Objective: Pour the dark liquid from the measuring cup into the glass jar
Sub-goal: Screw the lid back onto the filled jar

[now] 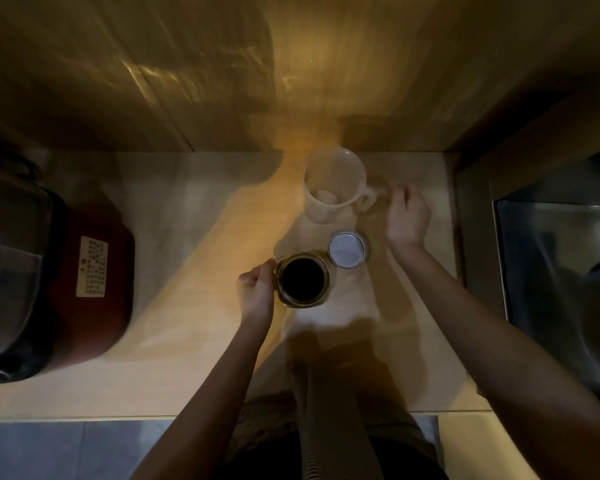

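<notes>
A glass jar (pixel 303 280) stands upright on the wooden counter, and dark liquid fills it. My left hand (pixel 257 289) is curled around the jar's left side. A translucent plastic measuring cup (pixel 335 183) stands farther back; its inside looks pale, with no dark liquid showing. Its handle (pixel 368 199) points right. My right hand (pixel 407 216) hovers just right of that handle with fingers apart, holding nothing. The jar's round lid (pixel 347 250) lies flat between the jar and the cup.
A dark red cooker (pixel 84 285) with a glass lid and a white label sits at the left. A steel sink (pixel 561 271) lies at the right. A wooden wall (pixel 222 81) rises behind the counter, and the counter's front edge (pixel 153 415) runs below.
</notes>
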### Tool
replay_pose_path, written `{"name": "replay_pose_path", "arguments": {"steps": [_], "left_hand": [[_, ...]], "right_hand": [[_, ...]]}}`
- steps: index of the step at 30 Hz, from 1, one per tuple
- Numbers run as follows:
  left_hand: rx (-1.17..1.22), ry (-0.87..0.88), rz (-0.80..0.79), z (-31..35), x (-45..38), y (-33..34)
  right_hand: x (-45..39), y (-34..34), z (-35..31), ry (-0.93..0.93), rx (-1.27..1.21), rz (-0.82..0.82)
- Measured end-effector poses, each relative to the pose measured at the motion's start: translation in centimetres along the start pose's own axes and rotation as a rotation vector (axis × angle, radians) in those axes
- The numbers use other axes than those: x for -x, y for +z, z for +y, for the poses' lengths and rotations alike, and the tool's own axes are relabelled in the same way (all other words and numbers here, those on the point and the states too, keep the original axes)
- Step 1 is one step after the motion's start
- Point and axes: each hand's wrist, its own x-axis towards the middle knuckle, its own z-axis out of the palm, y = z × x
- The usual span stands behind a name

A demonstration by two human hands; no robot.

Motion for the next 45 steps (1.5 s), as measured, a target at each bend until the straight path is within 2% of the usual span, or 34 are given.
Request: {"name": "replay_pose_path", "arguments": {"steps": [2, 5, 7, 9, 13, 16, 19, 21, 24, 29, 32, 37, 45], "left_hand": [[-0.023, 0.025, 0.006, -0.1, 0.0, 0.0], [-0.117, 0.091, -0.006, -0.3, -0.1, -0.4], [-0.206, 0.139, 0.004, -0.1, -0.2, -0.7], [-0.278, 0.172, 0.007, 0.1, -0.1, -0.8], [-0.276, 0.217, -0.023, 0.3, 0.6, -1.3], [-0.274, 0.271, -0.154, 1.1, 1.4, -2.7], [-0.492, 0.344, -0.378, 2.0, 2.2, -3.7], [-0.638, 0.455, -0.449, 2.3, 2.7, -3.6], [-0.7, 0.529, -0.447, 2.1, 2.8, -2.7], [-0.655, 0.473, -0.383, 1.9, 2.5, -2.2], [-0.608, 0.447, -0.392, 1.7, 2.5, -2.5], [-0.54, 0.444, -0.41, 1.6, 2.6, -2.8], [-0.521, 0.429, -0.414, 1.6, 2.4, -3.0]], "right_hand": [[1.5, -0.4, 2.1, -0.054, 0.067, 0.035], [3.5, -0.2, 4.9, -0.032, 0.158, -0.202], [4.3, 0.2, 5.8, -0.119, 0.256, -0.374], [4.8, 0.6, 6.1, -0.236, 0.369, -0.457], [5.7, 0.7, 5.4, -0.36, 0.434, -0.45], [6.2, -0.3, 4.4, -0.372, 0.438, -0.42], [6.5, -2.1, 3.5, -0.398, 0.399, -0.418], [6.7, -3.5, 3.0, -0.475, 0.392, -0.427], [7.1, -5.5, 1.7, -0.579, 0.447, -0.491], [8.3, -7.4, -0.5, -0.76, 0.559, -0.568], [8.9, -7.7, -1.8, -0.808, 0.55, -0.604], [10.0, -7.0, -4.2, -0.927, 0.544, -0.73], [11.3, -3.4, -6.4, -1.045, 0.81, -0.781]]}}
